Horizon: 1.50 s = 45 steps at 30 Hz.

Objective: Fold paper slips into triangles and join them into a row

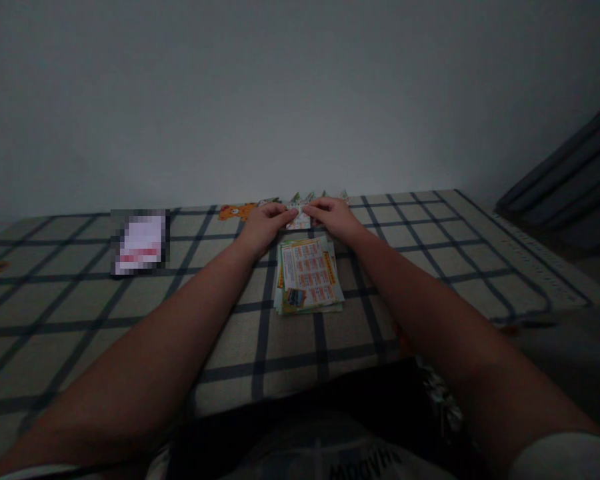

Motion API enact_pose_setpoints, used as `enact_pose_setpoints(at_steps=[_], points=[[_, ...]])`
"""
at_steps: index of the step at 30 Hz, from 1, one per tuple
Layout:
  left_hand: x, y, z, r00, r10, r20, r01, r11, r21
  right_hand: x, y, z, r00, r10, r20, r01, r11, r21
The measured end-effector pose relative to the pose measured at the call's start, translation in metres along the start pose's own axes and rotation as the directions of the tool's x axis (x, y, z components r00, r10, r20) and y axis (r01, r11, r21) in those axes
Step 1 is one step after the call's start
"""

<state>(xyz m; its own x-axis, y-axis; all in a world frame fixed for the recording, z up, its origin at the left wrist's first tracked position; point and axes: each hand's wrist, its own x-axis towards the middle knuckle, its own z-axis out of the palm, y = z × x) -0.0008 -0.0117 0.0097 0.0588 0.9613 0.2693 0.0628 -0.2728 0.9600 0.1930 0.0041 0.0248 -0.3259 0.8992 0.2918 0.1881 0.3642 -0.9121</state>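
Observation:
Both hands are stretched forward to the far side of the table. My left hand [266,225] pinches the left part of a small printed piece of paper [299,224] between thumb and fingers. From the other side, my right hand [337,216] grips the same paper, its thumb close to the left one. Nearer to me lies a stack of printed paper sheets [310,273], the top one with orange print, a grid of blocks and a small picture. Just behind the hands, several pointed paper pieces [323,195] stand partly hidden by the fingers.
A checked tablecloth [240,347] covers the table, with an orange bear print [233,212] near the back edge. To the left lies a pixelated phone-like object [143,243]. A plain wall [300,100] rises behind, and dark folded fabric [570,173] hangs at right.

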Motion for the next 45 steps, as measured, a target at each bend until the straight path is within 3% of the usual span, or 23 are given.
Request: enact_pose_setpoints(at_steps=[15, 24, 29, 36, 41, 45], points=[[0.003, -0.006, -0.001, 1.000, 0.016, 0.027, -0.015, 0.999, -0.038, -0.005, -0.010, 0.000, 0.999, -0.017, -0.032, 0.015, 0.998, -0.056], [0.002, -0.005, 0.001, 0.999, -0.006, 0.034, 0.008, 0.998, -0.060, -0.001, -0.003, -0.001, 0.999, -0.028, -0.035, 0.027, 0.999, -0.026], [0.002, -0.004, 0.002, 0.998, -0.042, 0.057, 0.049, 0.990, -0.134, -0.001, -0.004, -0.003, 0.998, -0.060, -0.011, 0.059, 0.993, -0.100], [0.003, -0.003, 0.001, 1.000, -0.020, -0.003, 0.019, 0.977, -0.215, 0.001, -0.002, 0.000, 0.997, -0.042, -0.071, 0.039, 0.998, -0.044], [0.003, -0.003, 0.001, 0.996, -0.014, -0.092, -0.003, 0.983, -0.186, 0.004, 0.001, 0.003, 0.992, 0.036, -0.121, -0.021, 0.993, 0.117], [0.005, -0.005, -0.001, 0.991, 0.008, -0.133, -0.031, 0.984, -0.173, 0.002, 0.003, 0.005, 0.995, 0.100, -0.021, -0.096, 0.984, 0.153]])
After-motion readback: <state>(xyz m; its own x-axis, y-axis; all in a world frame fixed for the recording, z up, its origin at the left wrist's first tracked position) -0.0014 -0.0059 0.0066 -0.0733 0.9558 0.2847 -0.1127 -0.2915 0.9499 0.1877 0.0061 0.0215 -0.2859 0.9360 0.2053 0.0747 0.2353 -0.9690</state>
